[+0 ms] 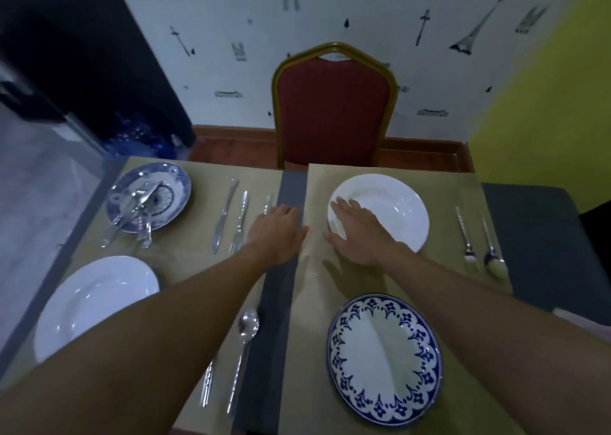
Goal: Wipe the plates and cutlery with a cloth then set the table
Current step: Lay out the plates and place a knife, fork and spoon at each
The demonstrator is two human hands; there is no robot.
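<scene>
Step, judged: table-setting, adjusting far-right place. Right hand (360,236) flat, fingers spread, pressing left rim of far white plate (393,210): glossy, round, on woven beige mat (439,183). Left hand (277,233) flat, holding nothing, beside mat edge. Next: centre plate; lay out steel cutlery (139,210) heaped on blue plate (180,186). No cloth seen.
</scene>
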